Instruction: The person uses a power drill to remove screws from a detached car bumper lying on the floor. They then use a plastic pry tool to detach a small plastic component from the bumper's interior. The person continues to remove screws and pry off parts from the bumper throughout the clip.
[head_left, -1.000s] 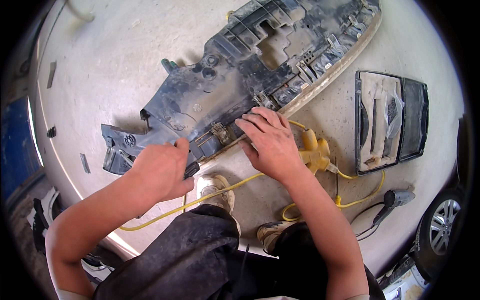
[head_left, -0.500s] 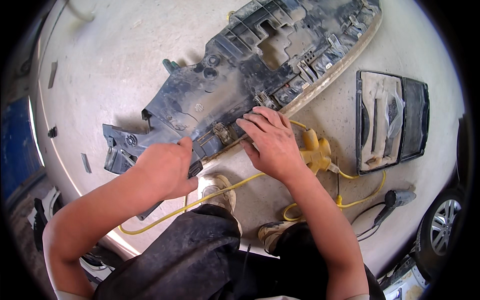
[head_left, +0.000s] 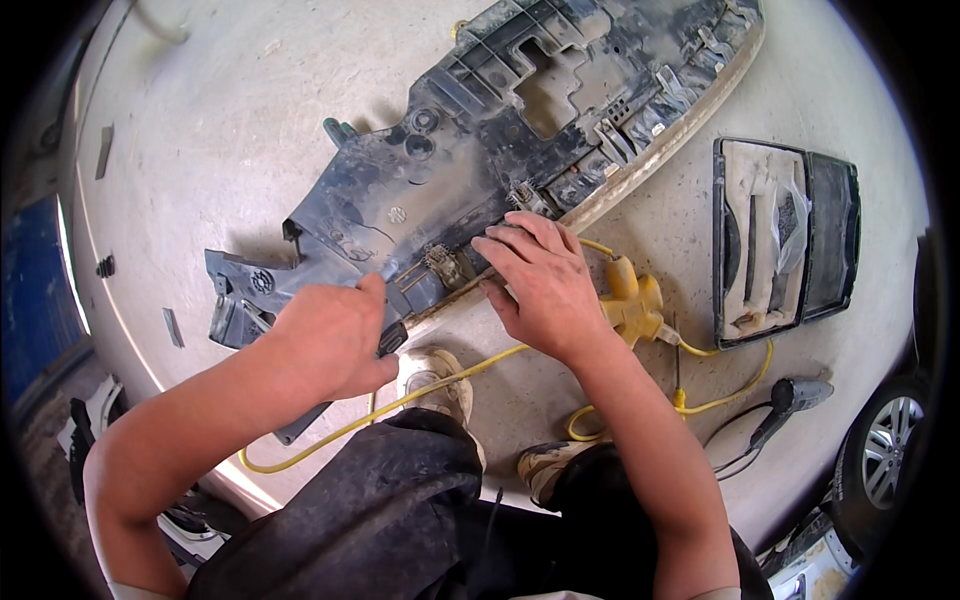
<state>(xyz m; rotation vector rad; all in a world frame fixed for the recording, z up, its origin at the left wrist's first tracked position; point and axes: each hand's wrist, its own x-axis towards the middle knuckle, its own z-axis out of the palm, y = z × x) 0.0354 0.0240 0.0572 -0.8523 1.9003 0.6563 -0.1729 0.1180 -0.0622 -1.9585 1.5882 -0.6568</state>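
A long, dusty black plastic car panel with a pale outer rim lies slantwise on the floor before me. My left hand is closed around a dark hand tool at the panel's near edge. Two thin brass-coloured prongs show just past its knuckles; the hand hides most of the tool. Over the same edge, farther right, my right hand lies on the panel with fingers stretched out and thumb apart. Between the hands sits a rough, dirty patch on the panel.
To the right lies an opened black case with pale foam and a clear bag. A yellow multi-outlet block and yellow cord run near my shoes. A heat gun lies near a car wheel.
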